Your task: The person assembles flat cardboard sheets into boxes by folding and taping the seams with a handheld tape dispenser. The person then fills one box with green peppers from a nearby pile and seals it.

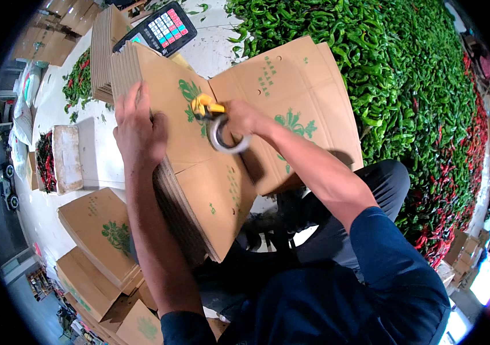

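Keeping the right hand (242, 118) closed around the yellow tape dispenser (206, 107), we want a relaxed wrist, so that the roll of tape (215, 137) beside the fingers stays clear of the cardboard. Our left hand (140, 123) lies at the far left edge of the carton stack (199, 167), fingers over its layered side; its thumb is blurred, and we cannot tell how firmly it grips. We judge that a flat, spread hold there serves best, squaring the top sheet without crushing its edge. The dispenser is above the middle of the work, near the seam between that stack and the printed cardboard panel (291, 103) on the right; whether the two are joined, we cannot tell. Any tape would go on most cleanly with both edges level and the cutter turned away from our left fingers. Farther out, we mind the keypad device (164, 29) just past the stack and the heaped green peppers (394, 63) beyond the panel.
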